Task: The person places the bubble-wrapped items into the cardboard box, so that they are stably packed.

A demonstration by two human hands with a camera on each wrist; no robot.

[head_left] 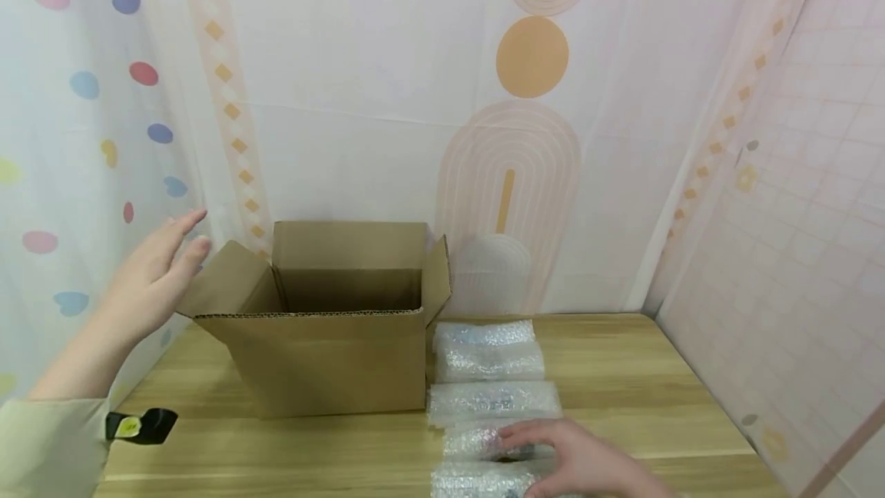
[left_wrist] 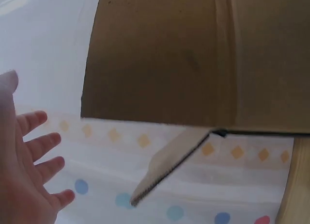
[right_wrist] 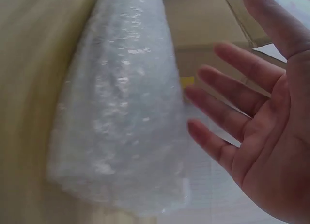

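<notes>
My left hand [head_left: 148, 271] is spread wide at nine o'clock of the box [head_left: 325, 321]. My right hand [head_left: 581, 459], fingers spread, rests over the bubble-wrap bundles [head_left: 491, 398] at five o'clock.

1. Bright, even, diffuse throughout; no hard glare on the wooden table [head_left: 622, 375].
2. Soft shadow inside the cardboard box [head_left: 332, 329], beyond the left hand [head_left: 148, 275] fingertips.
3. Sharp in the head view, slightly bowed at the edges.
4. Blurred in the right wrist view: bubble-wrapped bundle [right_wrist: 121, 112] smeared beside the right hand [right_wrist: 261, 127] fingertips.
</notes>
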